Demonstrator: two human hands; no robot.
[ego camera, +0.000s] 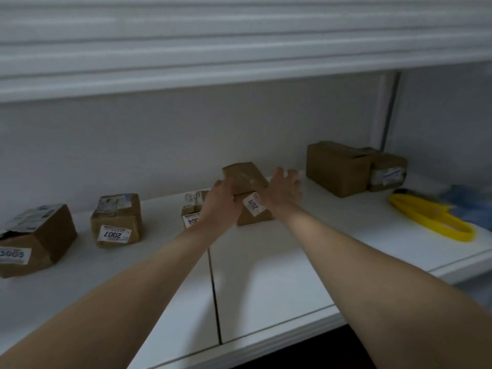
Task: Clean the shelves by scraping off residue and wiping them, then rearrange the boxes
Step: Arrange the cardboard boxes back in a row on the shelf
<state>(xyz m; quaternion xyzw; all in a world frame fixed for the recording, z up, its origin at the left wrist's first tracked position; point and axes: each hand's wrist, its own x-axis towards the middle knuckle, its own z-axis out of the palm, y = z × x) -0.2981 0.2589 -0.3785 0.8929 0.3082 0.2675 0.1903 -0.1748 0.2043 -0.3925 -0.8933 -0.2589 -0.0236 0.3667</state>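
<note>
The person is reaching both bare arms out over the white shelf [266,275], and the hands are closing in on a small stack of two cardboard boxes. The left hand [222,201] is lying against the stack's left side, with its thumb up beside the top box [245,175]. Its fingers are blurred against the cardboard, so I cannot tell whether they are gripping or only touching. The right hand [283,189] is sitting just to the right of the stack with its fingers spread and straight, holding nothing. The hands are apart, and the stack is standing between them. Under the top box, the box marked 2011 [254,211] is showing its white label in the gap between the two wrists.

Just left of the left hand, partly hidden behind it, a small labelled box [191,211] is standing. Farther left is the box marked 2007 [115,222], and well out to the left is the box marked 3005 [34,241], with its top flaps looking loose.

Beyond the right hand and to its right, a larger brown box [338,169] is standing with a smaller box [387,173] touching its right side. Farther right, a yellow tool [431,219] is lying flat on the shelf, and a blurred blue thing [468,201] is lying just behind it. Above both hands, the front edge of the upper shelf [186,75] is running across the view.
</note>
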